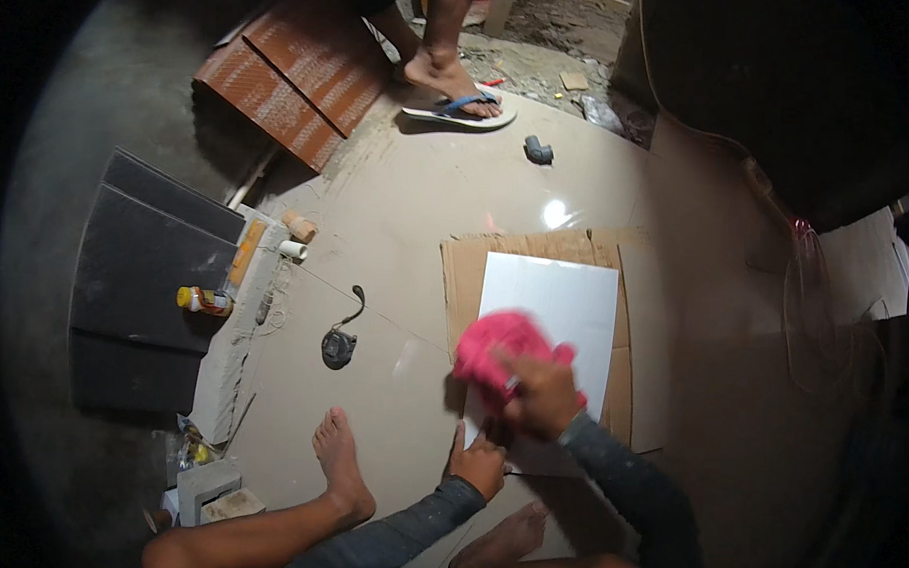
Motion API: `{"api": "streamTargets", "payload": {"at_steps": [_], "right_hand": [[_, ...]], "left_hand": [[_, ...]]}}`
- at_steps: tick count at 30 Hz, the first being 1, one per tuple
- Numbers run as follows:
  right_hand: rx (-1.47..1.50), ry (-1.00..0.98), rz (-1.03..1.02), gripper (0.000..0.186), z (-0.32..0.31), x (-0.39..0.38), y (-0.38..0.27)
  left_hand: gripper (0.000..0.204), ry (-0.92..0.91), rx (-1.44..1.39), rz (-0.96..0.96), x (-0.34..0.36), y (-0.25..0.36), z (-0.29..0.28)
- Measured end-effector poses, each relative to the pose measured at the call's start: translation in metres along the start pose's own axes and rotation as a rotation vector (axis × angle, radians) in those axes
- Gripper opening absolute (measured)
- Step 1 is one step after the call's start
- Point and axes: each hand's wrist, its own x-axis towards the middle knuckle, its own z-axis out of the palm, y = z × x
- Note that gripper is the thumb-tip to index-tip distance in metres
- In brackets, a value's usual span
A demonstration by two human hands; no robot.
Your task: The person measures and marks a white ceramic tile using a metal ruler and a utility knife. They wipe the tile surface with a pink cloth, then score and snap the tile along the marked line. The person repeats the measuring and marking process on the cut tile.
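A bunched pink cloth (502, 348) is gripped in my right hand (544, 395), over a smooth white rectangular panel (552, 280). The cloth and hand are slightly smeared by motion. At the panel's near left corner rests my left hand (479, 467), fingers stretched out and holding nothing; its fingertips are partly in shadow. Beneath the panel lies a flat piece of brown cardboard (465, 268), showing along its far and side edges. Whether the panel is tile or board I cannot tell.
On the tiled floor lie a black tape measure (338, 347) with a strap and a grey pipe elbow (538, 151). A yellow-capped bottle (205, 300) lies by dark panels (139, 283) on the left. Another person's sandalled foot (459, 102) stands beyond, beside red-brown tiles (297, 73).
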Motion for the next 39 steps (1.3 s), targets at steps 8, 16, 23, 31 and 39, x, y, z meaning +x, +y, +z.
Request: {"api": "streamTargets", "payload": {"at_steps": [8,16,23,31,39], "right_hand": [[-0.010,0.182,0.120,0.053,0.073,0.047,0.046],[-0.113,0.582,0.486,0.051,-0.050,0.169,0.081],[-0.063,0.317,0.247,0.060,0.021,-0.009,0.033],[-0.187,0.523,0.696,0.035,-0.051,0.111,0.109],[-0.054,0.619,0.475,0.057,-0.088,-0.023,0.065]], "left_hand": [[0.061,0.102,0.054,-0.045,0.008,0.015,0.014],[0.085,-0.018,0.052,-0.022,0.007,0.008,-0.004],[0.090,0.014,0.097,-0.013,0.011,0.014,0.011],[0.091,-0.018,0.180,-0.075,0.015,0.023,0.000],[0.089,-0.027,0.257,-0.026,0.013,0.017,-0.003]]}}
